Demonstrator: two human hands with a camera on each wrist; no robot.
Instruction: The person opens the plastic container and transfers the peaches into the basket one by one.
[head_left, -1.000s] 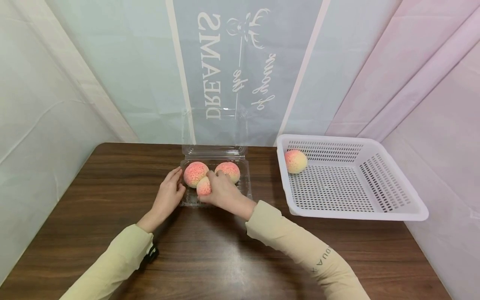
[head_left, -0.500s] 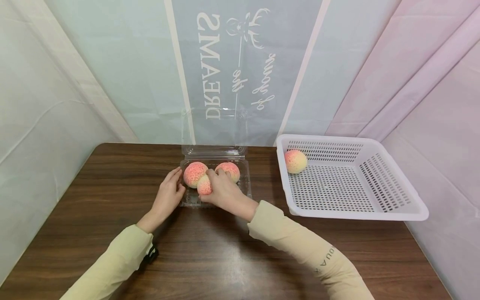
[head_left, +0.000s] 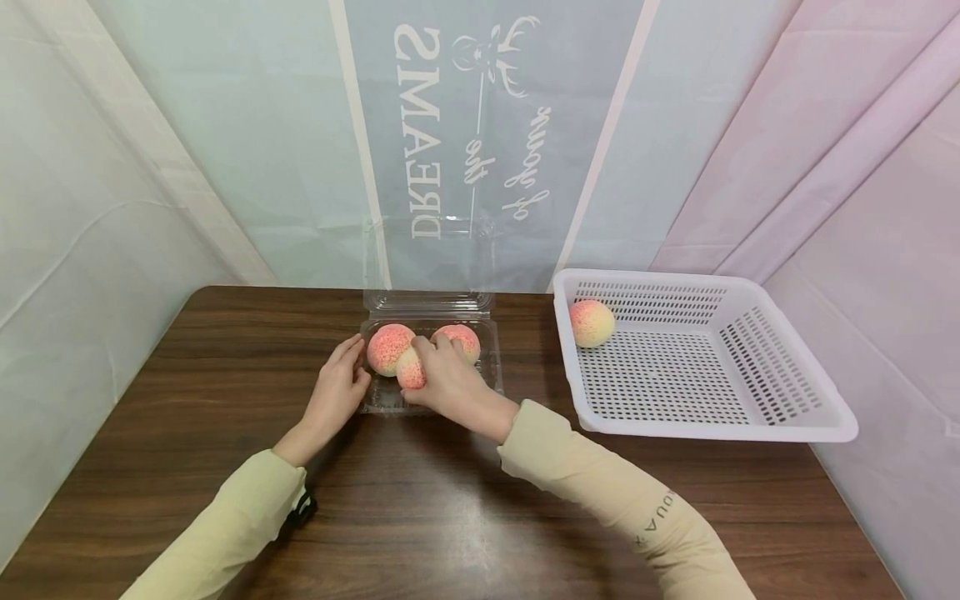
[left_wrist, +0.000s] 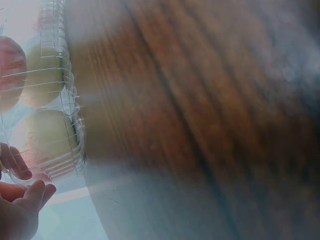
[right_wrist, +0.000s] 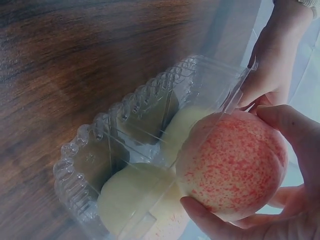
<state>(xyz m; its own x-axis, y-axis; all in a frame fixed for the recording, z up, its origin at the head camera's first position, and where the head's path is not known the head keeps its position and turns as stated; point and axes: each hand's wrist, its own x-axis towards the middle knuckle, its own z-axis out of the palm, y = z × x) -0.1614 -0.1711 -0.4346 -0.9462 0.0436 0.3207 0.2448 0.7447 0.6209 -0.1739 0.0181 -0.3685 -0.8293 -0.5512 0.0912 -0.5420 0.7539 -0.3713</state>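
Observation:
In the head view, a clear plastic clamshell box (head_left: pixel 386 403) stands on the table with its lid raised at the back. Two pink and pale-yellow peaches sit in its rear part, one at the left (head_left: pixel 390 349) and one at the right (head_left: pixel 461 340). My right hand (head_left: pixel 452 382) grips another peach (right_wrist: pixel 232 165) over the box, thumb and fingers spread around its sides. The left hand (head_left: pixel 334 393) touches the box's left side with its fingertips. In the right wrist view, front compartments show beneath the held peach.
A white perforated plastic basket (head_left: pixel 712 432) stands at the right with one peach (head_left: pixel 592 323) in its back left corner. The dark wood table (head_left: pixel 420 517) meets a printed cloth (head_left: pixel 300 167) at the back.
The right hand has shifted slightly to the right with the peach in its grip. My left hand stays against the box.

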